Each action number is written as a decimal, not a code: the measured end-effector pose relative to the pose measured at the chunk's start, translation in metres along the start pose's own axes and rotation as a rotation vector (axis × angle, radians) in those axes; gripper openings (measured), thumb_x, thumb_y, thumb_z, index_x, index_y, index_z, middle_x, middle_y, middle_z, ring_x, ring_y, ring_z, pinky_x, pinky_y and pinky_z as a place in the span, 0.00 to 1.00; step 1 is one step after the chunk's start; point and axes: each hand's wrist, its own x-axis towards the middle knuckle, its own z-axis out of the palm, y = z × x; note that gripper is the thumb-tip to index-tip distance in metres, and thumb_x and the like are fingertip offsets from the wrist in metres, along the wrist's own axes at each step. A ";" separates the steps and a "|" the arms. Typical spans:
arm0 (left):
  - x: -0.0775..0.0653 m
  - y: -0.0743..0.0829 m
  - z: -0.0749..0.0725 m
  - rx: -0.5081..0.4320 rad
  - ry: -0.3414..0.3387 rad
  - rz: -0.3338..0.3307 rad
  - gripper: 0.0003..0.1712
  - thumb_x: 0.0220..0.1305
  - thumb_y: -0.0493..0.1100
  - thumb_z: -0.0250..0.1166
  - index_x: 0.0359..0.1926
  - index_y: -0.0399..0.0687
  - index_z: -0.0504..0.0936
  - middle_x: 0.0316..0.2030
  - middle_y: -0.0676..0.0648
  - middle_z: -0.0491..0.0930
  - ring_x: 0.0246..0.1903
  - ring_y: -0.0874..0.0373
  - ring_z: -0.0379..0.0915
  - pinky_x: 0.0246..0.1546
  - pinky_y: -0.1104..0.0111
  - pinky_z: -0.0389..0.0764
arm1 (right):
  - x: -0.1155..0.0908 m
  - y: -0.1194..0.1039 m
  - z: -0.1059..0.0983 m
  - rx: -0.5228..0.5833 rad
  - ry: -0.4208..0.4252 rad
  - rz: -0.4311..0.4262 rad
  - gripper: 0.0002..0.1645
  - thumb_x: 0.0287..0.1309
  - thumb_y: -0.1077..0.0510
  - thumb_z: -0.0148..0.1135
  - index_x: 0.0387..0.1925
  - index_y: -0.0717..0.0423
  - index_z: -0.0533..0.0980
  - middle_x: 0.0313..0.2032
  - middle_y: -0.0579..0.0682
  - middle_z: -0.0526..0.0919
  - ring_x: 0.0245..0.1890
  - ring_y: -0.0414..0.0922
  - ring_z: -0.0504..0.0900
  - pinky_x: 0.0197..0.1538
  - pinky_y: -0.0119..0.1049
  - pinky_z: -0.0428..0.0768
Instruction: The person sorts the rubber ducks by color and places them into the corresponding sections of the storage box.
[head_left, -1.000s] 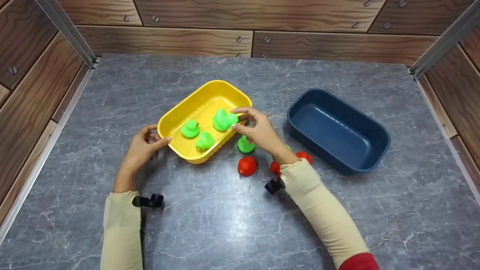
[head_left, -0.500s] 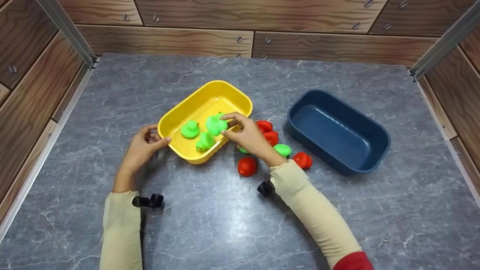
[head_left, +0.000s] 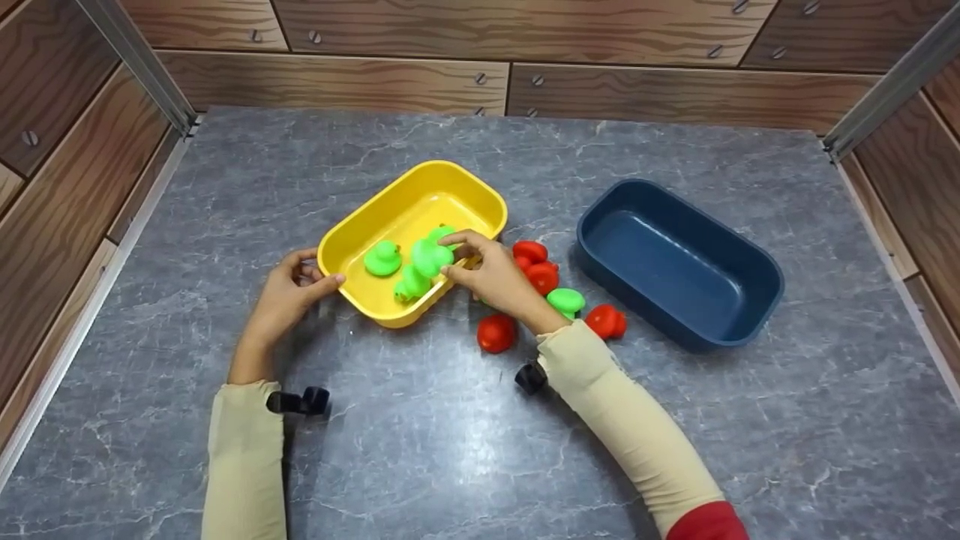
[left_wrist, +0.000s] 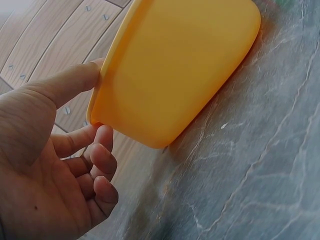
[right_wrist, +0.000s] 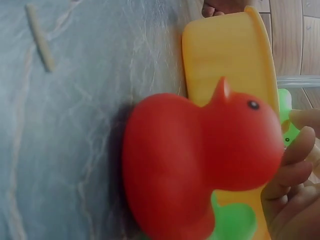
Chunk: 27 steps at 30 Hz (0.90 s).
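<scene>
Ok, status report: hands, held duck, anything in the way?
Left hand grips yellow tub. Right hand pinches green duck over it. Nothing visibly in the way.

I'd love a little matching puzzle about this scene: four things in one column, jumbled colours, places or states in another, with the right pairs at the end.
1. Left hand
2. Right hand
3. Red toy ducks
4. The tub farther right

A. On the grey tabletop, in neither tub
B. Dark blue
C. Gripping the rim of the yellow tub
D. Holding a green toy duck over the yellow tub

Pairs: 1-C, 2-D, 3-A, 4-B
</scene>
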 end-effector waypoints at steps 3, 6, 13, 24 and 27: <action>0.000 0.000 0.000 0.001 0.002 -0.008 0.35 0.60 0.45 0.67 0.64 0.35 0.66 0.35 0.52 0.71 0.27 0.67 0.67 0.26 0.77 0.71 | 0.000 -0.002 0.000 0.000 0.001 0.003 0.21 0.57 0.61 0.65 0.54 0.53 0.76 0.41 0.57 0.82 0.21 0.40 0.74 0.18 0.28 0.71; 0.000 0.001 0.000 0.001 0.003 -0.015 0.35 0.60 0.45 0.67 0.64 0.35 0.65 0.35 0.52 0.71 0.28 0.67 0.67 0.27 0.78 0.71 | 0.001 -0.004 0.000 0.000 0.012 0.005 0.21 0.57 0.60 0.66 0.53 0.53 0.77 0.41 0.56 0.82 0.20 0.40 0.73 0.18 0.28 0.71; -0.002 0.003 0.000 0.003 0.007 -0.008 0.36 0.60 0.45 0.68 0.64 0.35 0.66 0.34 0.53 0.69 0.28 0.68 0.65 0.27 0.78 0.68 | -0.002 -0.008 -0.002 0.007 0.053 0.015 0.24 0.57 0.56 0.68 0.56 0.51 0.76 0.43 0.54 0.83 0.20 0.47 0.74 0.20 0.28 0.72; -0.001 0.003 0.000 0.029 0.002 -0.014 0.37 0.60 0.46 0.68 0.65 0.36 0.65 0.35 0.52 0.70 0.29 0.67 0.65 0.27 0.78 0.69 | -0.011 -0.015 -0.019 0.017 0.039 0.046 0.25 0.58 0.55 0.66 0.58 0.53 0.73 0.45 0.55 0.81 0.30 0.60 0.76 0.21 0.27 0.71; -0.001 0.003 0.000 0.029 -0.001 -0.017 0.37 0.60 0.46 0.68 0.65 0.36 0.65 0.35 0.52 0.70 0.28 0.67 0.65 0.27 0.77 0.69 | -0.014 -0.019 -0.028 0.009 0.022 0.041 0.26 0.59 0.55 0.66 0.58 0.54 0.73 0.44 0.54 0.81 0.31 0.58 0.77 0.21 0.27 0.70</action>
